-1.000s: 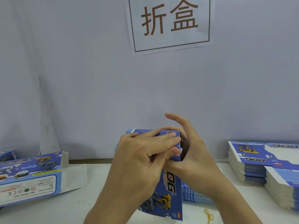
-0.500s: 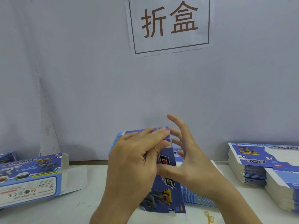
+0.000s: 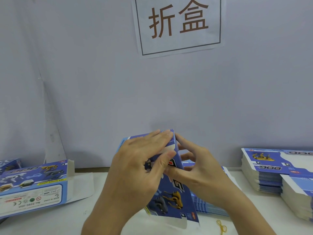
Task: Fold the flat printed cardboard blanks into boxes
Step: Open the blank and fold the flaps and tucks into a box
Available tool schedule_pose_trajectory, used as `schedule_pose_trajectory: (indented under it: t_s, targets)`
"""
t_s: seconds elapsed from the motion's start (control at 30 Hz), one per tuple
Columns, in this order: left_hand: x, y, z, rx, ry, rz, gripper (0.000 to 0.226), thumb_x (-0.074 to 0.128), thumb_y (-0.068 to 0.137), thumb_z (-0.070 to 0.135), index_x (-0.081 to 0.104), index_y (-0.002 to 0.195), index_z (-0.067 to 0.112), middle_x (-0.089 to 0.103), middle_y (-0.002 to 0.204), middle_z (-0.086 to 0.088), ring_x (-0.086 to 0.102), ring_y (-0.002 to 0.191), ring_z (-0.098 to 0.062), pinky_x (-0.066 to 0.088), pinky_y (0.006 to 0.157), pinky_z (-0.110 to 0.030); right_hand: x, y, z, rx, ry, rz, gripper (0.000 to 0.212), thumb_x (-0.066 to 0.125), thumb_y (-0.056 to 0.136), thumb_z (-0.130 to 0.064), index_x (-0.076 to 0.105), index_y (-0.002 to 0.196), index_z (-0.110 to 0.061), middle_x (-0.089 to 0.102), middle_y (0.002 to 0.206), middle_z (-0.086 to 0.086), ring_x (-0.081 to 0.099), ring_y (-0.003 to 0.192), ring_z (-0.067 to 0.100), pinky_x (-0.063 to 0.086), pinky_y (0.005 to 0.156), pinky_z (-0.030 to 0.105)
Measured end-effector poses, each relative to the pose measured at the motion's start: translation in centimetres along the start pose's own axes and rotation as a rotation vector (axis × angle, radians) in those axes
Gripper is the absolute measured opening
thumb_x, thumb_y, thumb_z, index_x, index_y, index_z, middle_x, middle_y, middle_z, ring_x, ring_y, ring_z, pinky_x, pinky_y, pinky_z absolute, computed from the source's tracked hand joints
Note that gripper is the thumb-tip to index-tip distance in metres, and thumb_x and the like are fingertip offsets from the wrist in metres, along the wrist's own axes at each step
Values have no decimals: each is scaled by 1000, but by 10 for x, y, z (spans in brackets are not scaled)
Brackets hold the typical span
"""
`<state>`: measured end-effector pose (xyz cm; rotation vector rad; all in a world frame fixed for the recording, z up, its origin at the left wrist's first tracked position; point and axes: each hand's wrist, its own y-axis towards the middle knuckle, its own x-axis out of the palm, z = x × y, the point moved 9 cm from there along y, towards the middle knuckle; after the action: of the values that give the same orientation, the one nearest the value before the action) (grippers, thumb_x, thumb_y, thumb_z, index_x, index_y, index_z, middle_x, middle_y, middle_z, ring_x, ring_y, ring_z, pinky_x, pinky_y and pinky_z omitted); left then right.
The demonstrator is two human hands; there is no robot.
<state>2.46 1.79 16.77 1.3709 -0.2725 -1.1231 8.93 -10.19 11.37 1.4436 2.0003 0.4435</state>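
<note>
At lower centre, a blue printed box (image 3: 171,197) is held upright above the white table (image 3: 50,221). Its top flap is pressed by the left hand (image 3: 138,168), fingers fairly straight, thumb pinching; its side is gripped by the right hand (image 3: 199,168). A misaligned tuck could crease the flap. Flat blanks (image 3: 264,173) are stacked at right, against a grey wall (image 3: 84,82).

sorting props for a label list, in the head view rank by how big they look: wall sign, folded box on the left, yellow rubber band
1. wall sign
2. folded box, partly cut off by the frame edge and nearer the camera, so its rank against the sign is unsure
3. yellow rubber band
</note>
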Motion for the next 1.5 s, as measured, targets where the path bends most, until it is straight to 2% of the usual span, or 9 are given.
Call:
schedule_pose_trajectory:
  t_s: [0.2,0.3,0.4,0.57,0.7,0.97,1.23,1.33,1.5]
  targets:
    - [-3,2,3,-9,13,81,34,62,90,27,68,123,28,60,121,28,55,123,5,46,100,-23,0,0,4,29,21,2,61,79,70,-53,49,117,-75,71,105,-19,65,102,4,60,71,22]
    - [-9,4,8,10,31,124,34,62,89,25,63,123,32,53,118,39,53,119,13,49,96,-22,0,0,9,53,26,8,71,81,67,-52,47,126,-71,69,109,-20,65,106,5,61,74,25]
    - [-14,5,1,-68,-64,155,33,63,86,23,66,115,38,53,96,54,55,110,22,54,89,-22,1,-1,14,77,-2,5,86,85,61,-53,43,136,-65,65,116,-22,64,110,6,61,79,26]
    - [-15,4,-7,-169,-158,155,44,73,85,1,71,97,42,56,83,54,59,101,22,52,81,-8,1,-3,14,86,-10,-16,94,88,56,-53,43,139,-59,62,121,-21,64,110,8,58,84,26]
    - [-14,4,-4,-181,-158,150,42,73,85,2,71,95,43,55,80,54,58,98,24,50,75,-3,0,-3,11,85,-5,-38,98,87,57,-54,41,143,-54,62,123,-20,64,110,9,58,90,33]
    - [-15,4,-7,-210,-150,141,42,75,83,3,71,90,44,55,76,52,59,95,24,49,73,-1,1,-4,13,77,-43,-50,100,84,56,-58,38,145,-55,59,122,-25,61,112,5,57,87,23]
    - [-10,6,-6,-176,-162,26,38,74,84,7,72,97,42,57,86,52,55,107,23,43,86,0,1,-1,4,17,-4,21,68,83,64,-51,49,118,-75,67,111,-22,66,100,5,58,69,18]
    - [-12,5,-8,-198,-184,65,38,74,84,8,72,94,45,59,85,51,57,106,21,47,82,-1,-2,-1,7,33,0,36,72,83,62,-54,49,122,-73,66,113,-21,66,102,8,60,72,23]
    - [-18,4,-14,-258,-213,151,39,76,80,20,67,86,58,62,81,46,61,98,19,51,76,-5,2,-2,10,52,-11,11,76,80,61,-59,42,125,-76,65,115,-20,64,106,9,56,74,16]
